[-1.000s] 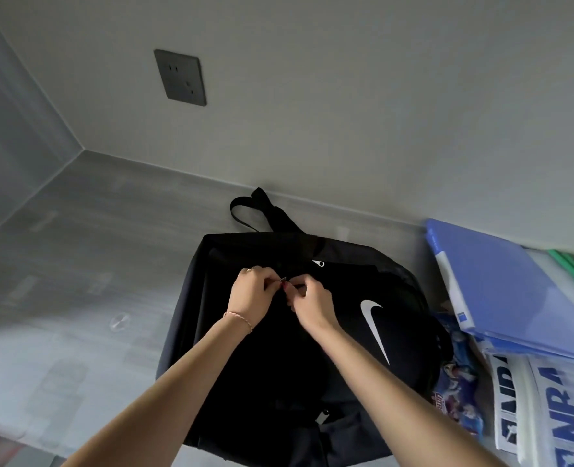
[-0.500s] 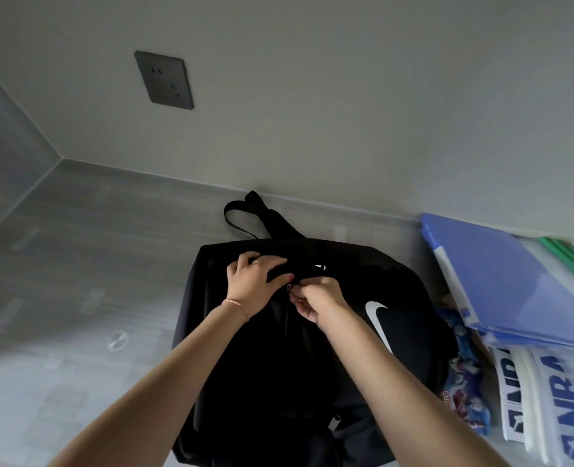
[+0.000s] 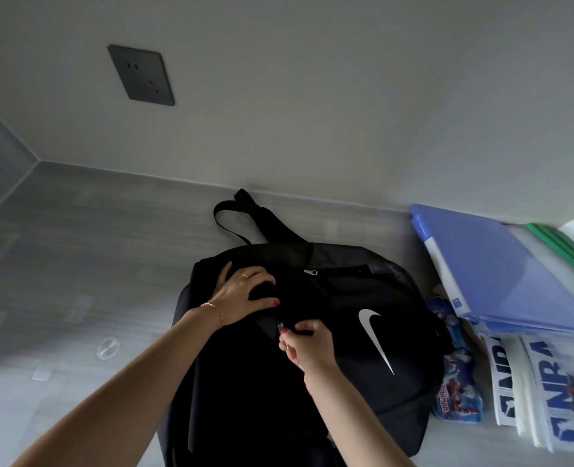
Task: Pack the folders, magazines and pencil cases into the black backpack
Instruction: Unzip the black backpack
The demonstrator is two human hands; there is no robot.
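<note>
At frame center, on grey tabletop: black backpack, lying flat, white swoosh logo at 3 o'clock of its middle, carry strap at 12 next to wall.
L hand: fingers spread, pressing flat on backpack top, approx 10 o'clock of center; ring + thin bracelet visible.
R hand: fingers curled, pinching silver zipper pull just below L thumb.
2nd zipper pull at 12, untouched.
At 3 o'clock, beside backpack: blue patterned pencil case; blue folder; green folder edge behind; 2 NBA magazines at 4.
Dark wall socket at 11.
</note>
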